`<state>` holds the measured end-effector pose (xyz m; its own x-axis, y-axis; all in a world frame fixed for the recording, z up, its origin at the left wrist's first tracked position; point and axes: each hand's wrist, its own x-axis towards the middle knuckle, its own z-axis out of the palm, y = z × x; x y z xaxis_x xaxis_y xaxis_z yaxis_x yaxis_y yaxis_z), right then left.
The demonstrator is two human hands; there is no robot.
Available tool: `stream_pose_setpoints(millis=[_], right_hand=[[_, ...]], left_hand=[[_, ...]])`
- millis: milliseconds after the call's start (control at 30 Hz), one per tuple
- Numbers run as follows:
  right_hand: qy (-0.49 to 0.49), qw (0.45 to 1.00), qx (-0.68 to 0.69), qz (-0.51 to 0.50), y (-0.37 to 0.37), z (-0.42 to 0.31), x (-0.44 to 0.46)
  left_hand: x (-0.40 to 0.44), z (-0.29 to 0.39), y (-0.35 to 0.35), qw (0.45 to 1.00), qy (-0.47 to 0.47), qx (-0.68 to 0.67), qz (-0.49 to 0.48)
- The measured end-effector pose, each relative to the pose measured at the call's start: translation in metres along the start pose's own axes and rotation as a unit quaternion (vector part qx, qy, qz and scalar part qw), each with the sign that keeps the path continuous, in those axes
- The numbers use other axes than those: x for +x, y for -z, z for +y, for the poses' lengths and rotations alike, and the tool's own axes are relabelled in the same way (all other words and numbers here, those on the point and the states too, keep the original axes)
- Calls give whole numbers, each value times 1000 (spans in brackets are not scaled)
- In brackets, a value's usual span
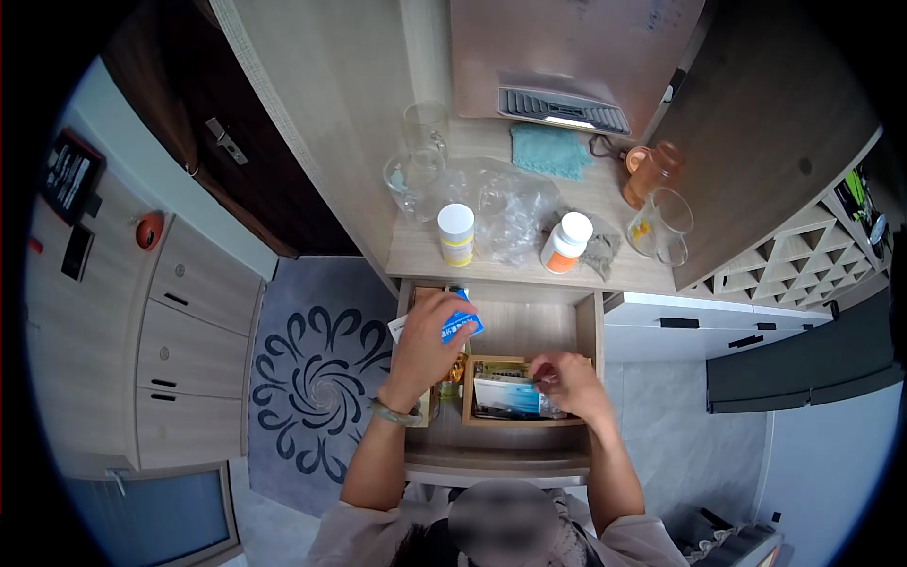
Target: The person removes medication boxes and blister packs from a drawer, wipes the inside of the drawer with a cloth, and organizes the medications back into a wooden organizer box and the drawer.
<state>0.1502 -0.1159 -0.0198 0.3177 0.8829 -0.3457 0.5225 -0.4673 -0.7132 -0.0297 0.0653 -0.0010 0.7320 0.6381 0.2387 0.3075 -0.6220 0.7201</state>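
My left hand (pixel 427 345) is closed around a blue and white medicine box (pixel 459 321), above the left side of the open drawer (pixel 529 326). My right hand (pixel 573 386) is over the right end of a small wooden box (pixel 467 414) in that drawer. Its fingers are drawn together at the box's contents; what they grip, if anything, is too small to make out. A white and light-blue packet (pixel 507 394) lies inside the wooden box. Between the wooden box and the drawer's left side sit small yellow-gold items (pixel 453 370), partly hidden by my left hand.
Behind the drawer, the countertop (pixel 416 255) holds two white bottles, one with a yellow label (pixel 456 236) and one with an orange label (pixel 567 244). Around them are crumpled clear plastic (pixel 515 217), glass mugs (pixel 661 227), an orange bottle (pixel 654 175) and a teal cloth (pixel 548 151).
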Motion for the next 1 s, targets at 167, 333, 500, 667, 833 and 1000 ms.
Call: stream_pose_setpoints(millis=[167,333,500,667,833,1000], right_hand=[[43,973,225,0,20,-3,-5],[85,927,364,43,20,-18,1],[53,971,161,170,10,21,15],[136,963,-179,150,4,47,13],[-18,983,-182,37,5,35,15],[56,975,-193,93,32,1,-16]], left_hand=[[-1,15,7,988,6,-95,-118],[-3,9,15,951,59,-227,-199],[1,-4,26,980,122,-155,-6],[-3,16,3,986,30,-145,-80],[-28,42,-38,961,-111,-79,-239],[-64,87,-63,921,-254,179,-234]])
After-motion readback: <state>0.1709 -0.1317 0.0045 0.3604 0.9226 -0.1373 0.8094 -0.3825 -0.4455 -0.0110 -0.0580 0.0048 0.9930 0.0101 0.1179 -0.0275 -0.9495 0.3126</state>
